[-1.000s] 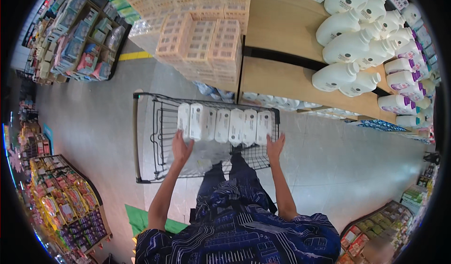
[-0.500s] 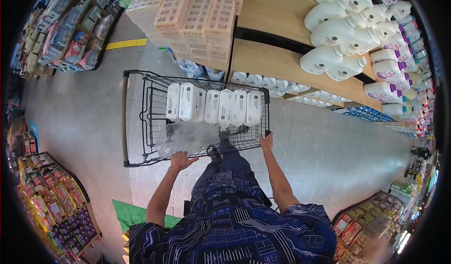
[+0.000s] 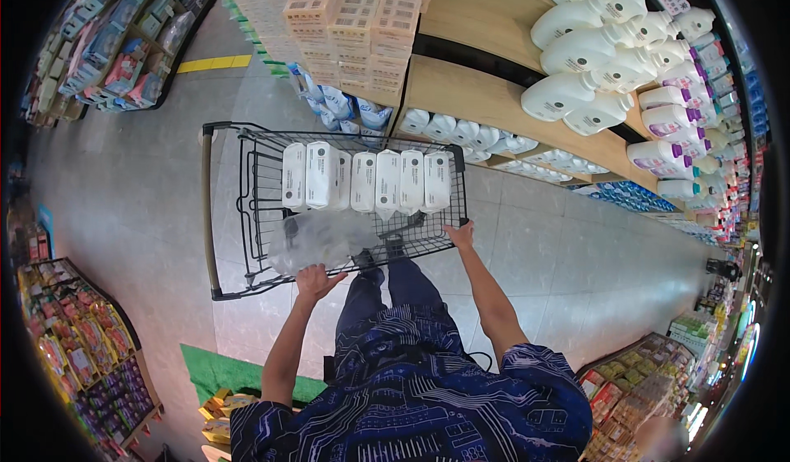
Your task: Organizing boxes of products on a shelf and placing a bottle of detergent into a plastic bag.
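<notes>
A black wire shopping cart (image 3: 247,286) stands crosswise in front of me, its long handle bar at the left end. My left hand (image 3: 315,282) is closed over the cart's near rim, thumb stretched out to the right. At the right near corner, my right hand (image 3: 461,234) grips the frame. Inside the cart, several white packs (image 3: 363,181) with dark round marks stand in a row along the far side. Crumpled clear plastic (image 3: 321,240) lies on the near side of the basket, partly covering the wires.
Beyond the cart is a wooden shelf (image 3: 469,83) with white jugs (image 3: 568,51) and stacked peach-coloured packs (image 3: 350,26). Left stands a stocked shelf rack (image 3: 132,59); a snack display (image 3: 82,338) is at lower left. Another goods display (image 3: 634,380) stands lower right. A green mat (image 3: 218,367) lies behind my left arm.
The cart has shifted slightly left and turned a little against the shelf. More of my legs shows beside the cart. Both hands keep their places on it.
</notes>
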